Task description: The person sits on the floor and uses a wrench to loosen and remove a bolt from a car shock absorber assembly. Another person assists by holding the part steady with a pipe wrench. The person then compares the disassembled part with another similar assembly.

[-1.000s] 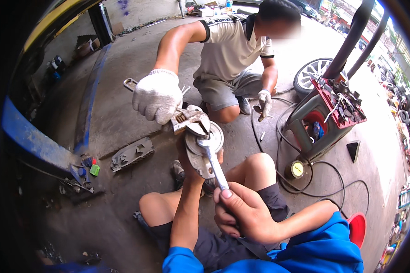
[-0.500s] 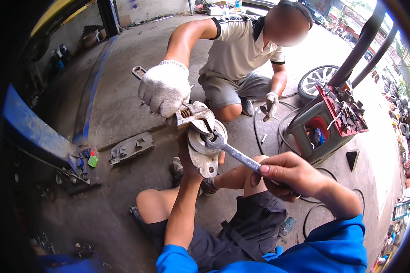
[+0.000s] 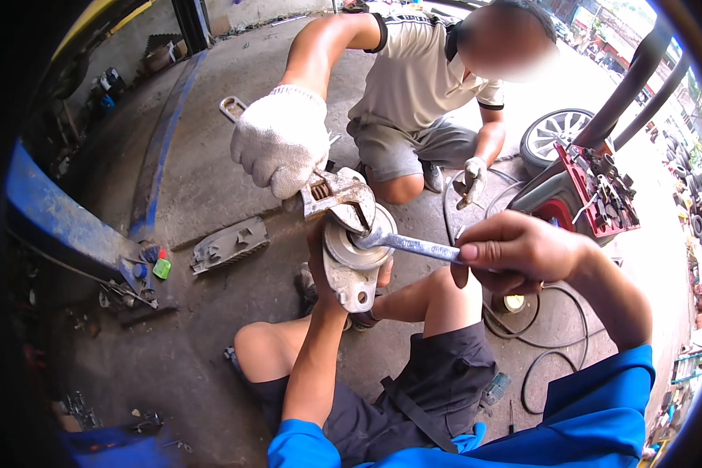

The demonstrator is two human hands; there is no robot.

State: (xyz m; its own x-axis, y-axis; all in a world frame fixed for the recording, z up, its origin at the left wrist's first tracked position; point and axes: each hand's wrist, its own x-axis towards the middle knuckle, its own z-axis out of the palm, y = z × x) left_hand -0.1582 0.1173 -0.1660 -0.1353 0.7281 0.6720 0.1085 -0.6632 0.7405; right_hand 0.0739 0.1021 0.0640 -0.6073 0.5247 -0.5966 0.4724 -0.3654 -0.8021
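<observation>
My left hand (image 3: pixel 320 282) is wrapped round a round metal mount (image 3: pixel 343 253) with a flat, holed flange, holding it up above my knees; most of the fingers are hidden behind it. In my right hand (image 3: pixel 515 248) is the shaft of a silver open-end wrench (image 3: pixel 421 246). Its jaw sits at the centre of the mount. A co-worker's white-gloved hand (image 3: pixel 281 144) grips a large adjustable wrench (image 3: pixel 339 196), whose jaws are at the same centre, touching or close to my wrench's head. What the jaws grip is hidden.
The co-worker squats opposite, the other gloved hand (image 3: pixel 471 181) low. A red tray (image 3: pixel 597 195) of tools tops a stool at right, near a wheel (image 3: pixel 554 136). Black hose (image 3: pixel 554 351) coils on the floor. A ribbed metal part (image 3: pixel 230 246) and blue lift arm (image 3: pixel 62 210) lie left.
My right hand has moved right and up, swinging the open-end wrench's handle closer to level. The mount and the adjustable wrench have stayed nearly in place. The view has shifted slightly.
</observation>
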